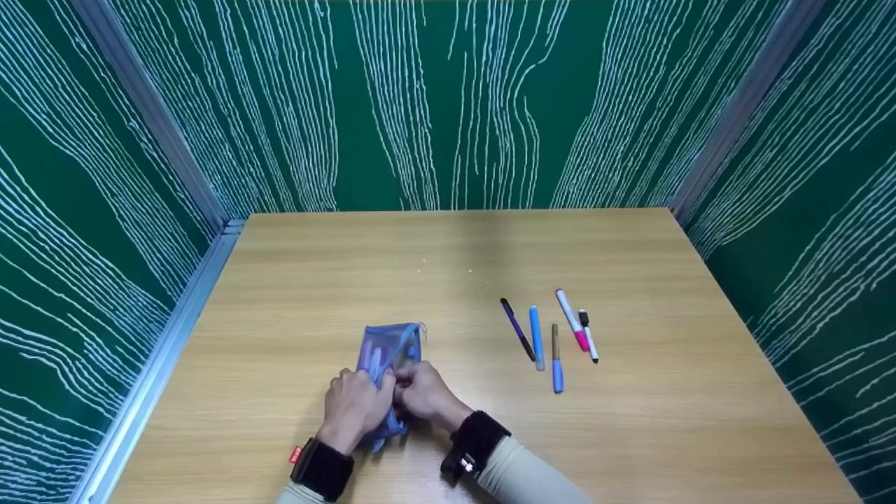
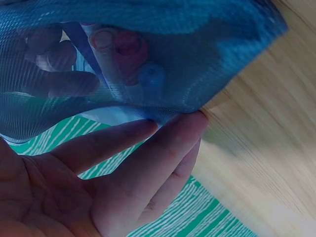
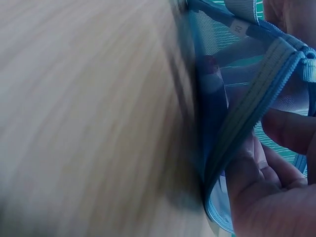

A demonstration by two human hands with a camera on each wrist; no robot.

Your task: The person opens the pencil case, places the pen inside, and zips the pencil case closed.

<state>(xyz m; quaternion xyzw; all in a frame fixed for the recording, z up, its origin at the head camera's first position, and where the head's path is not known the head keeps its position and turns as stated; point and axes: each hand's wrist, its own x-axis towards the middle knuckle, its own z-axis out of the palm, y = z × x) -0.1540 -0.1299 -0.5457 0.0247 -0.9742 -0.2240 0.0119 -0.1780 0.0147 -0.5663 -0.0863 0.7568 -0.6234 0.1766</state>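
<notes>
A blue mesh pencil case [image 1: 393, 334] with a zip lies unzipped on the table, with pens and markers [image 2: 106, 49] showing through its mesh. My left hand [image 1: 355, 402] grips the case from the left; in the left wrist view its fingers [image 2: 168, 153] press against the mesh edge. My right hand [image 1: 427, 395] is at the case's right side. In the right wrist view its bent fingers [image 3: 242, 173] reach into the opening beside the zip band [image 3: 256, 98]. Whether they pinch anything inside is hidden.
On the wooden table [image 1: 665, 434], right of the case, lie several loose pens: a dark purple pen [image 1: 518, 330], a blue marker [image 1: 536, 337], a brown-and-blue pen [image 1: 556, 360], a white-and-pink marker [image 1: 572, 318] and a white-and-black marker [image 1: 589, 337]. Green patterned walls [image 1: 448, 161] enclose the table.
</notes>
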